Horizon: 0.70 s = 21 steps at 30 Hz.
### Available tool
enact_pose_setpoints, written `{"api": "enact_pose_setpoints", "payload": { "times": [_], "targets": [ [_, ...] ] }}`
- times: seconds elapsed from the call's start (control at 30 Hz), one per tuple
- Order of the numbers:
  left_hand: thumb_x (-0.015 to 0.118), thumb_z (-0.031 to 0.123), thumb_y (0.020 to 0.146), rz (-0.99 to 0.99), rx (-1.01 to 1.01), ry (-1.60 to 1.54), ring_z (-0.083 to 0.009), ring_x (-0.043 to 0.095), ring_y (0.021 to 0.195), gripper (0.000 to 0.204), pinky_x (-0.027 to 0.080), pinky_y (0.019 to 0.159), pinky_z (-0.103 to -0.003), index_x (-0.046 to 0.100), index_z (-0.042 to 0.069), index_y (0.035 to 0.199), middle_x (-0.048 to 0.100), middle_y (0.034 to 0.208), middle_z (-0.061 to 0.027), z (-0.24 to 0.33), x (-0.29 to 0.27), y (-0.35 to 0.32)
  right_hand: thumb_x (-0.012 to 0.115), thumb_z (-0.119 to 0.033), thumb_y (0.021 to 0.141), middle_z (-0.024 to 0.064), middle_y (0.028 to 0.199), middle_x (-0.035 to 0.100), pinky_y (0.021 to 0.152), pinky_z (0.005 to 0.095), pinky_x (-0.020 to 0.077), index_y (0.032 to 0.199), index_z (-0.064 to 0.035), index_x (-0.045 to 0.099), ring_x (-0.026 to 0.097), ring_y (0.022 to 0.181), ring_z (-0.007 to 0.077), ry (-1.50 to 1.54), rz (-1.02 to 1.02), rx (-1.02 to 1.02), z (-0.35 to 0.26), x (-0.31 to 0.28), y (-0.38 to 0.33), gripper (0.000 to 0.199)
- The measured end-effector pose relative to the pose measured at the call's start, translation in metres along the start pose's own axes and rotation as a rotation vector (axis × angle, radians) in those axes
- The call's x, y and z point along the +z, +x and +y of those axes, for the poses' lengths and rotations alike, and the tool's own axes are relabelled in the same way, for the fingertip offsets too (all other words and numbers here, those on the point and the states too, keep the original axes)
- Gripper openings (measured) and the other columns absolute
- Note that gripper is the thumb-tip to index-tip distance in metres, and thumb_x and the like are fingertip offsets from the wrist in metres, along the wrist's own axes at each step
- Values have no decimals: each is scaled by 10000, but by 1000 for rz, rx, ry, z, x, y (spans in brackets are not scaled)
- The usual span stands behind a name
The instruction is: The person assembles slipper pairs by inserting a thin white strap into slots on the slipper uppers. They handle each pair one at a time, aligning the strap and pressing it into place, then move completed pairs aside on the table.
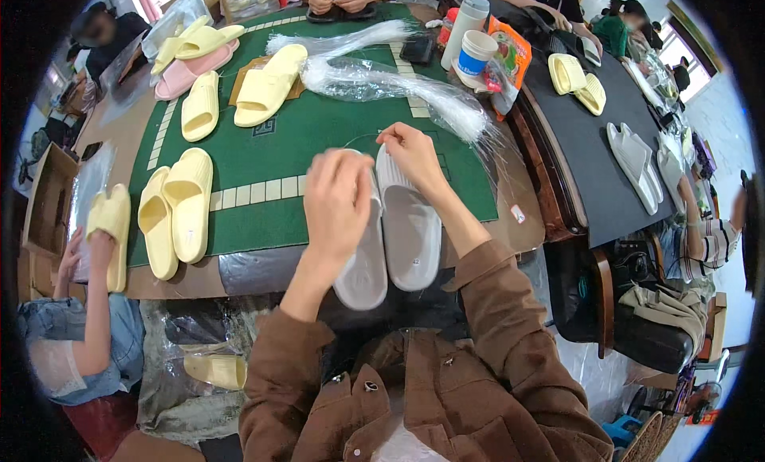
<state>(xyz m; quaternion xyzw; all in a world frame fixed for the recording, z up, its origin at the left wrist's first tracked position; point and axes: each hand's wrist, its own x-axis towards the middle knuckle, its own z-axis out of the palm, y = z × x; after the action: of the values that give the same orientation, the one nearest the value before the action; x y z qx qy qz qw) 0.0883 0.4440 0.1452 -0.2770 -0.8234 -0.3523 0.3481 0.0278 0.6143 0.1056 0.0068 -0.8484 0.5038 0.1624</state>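
A pair of grey slippers lies side by side at the near table edge, the left slipper [362, 267] slightly nearer me than the right slipper [413, 235]. Over the left slipper's strap is my left hand [339, 195], slightly blurred, its fingers curled in; what they hold is hidden. My right hand [410, 155] pinches at the toe end of the right slipper. A thin clear plastic strand [362, 136] arcs between the two hands. Beyond them, a bundle of clear plastic strands [466, 123] in a wrapper stretches across the green mat [263, 171].
Yellow slippers [189, 203] stand at left, more [271, 84] farther back beside a pink slipper [195, 68]. A white cup [476, 56], grey bottle [466, 24] and orange bag [510, 52] crowd the back right. A person's hand [100, 247] touches a yellow slipper [117, 231] at left.
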Motion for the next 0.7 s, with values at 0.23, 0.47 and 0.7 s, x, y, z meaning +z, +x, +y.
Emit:
{"api": "enact_pose_setpoints", "payload": {
  "times": [0.23, 0.47, 0.7],
  "targets": [
    [669, 118, 812, -268, -51, 141, -268, 615, 777, 174, 493, 656, -378, 561, 51, 930, 566, 822, -80, 23, 9, -56, 551, -167, 892, 143, 800, 686, 666, 366, 495, 931, -36, 704, 654, 695, 251, -19, -86, 48, -6, 5, -1, 205],
    [630, 60, 826, -281, -207, 9, -317, 606, 762, 112, 483, 661, -419, 550, 50, 903, 592, 824, -110, 20, -5, -69, 576, -93, 930, 138, 924, 682, 634, 298, 490, 1068, -32, 696, 639, 671, 182, 96, 134, -137, -26, -3, -15, 192],
    [594, -60, 805, -137, -398, -251, -335, 577, 747, 125, 460, 648, -415, 546, 9, 897, 574, 839, -149, 15, -24, -88, 582, -107, 921, 147, 933, 670, 667, 341, 516, 1149, -61, 677, 666, 750, 265, 72, -364, -250, -62, -27, -86, 251]
  ]
}}
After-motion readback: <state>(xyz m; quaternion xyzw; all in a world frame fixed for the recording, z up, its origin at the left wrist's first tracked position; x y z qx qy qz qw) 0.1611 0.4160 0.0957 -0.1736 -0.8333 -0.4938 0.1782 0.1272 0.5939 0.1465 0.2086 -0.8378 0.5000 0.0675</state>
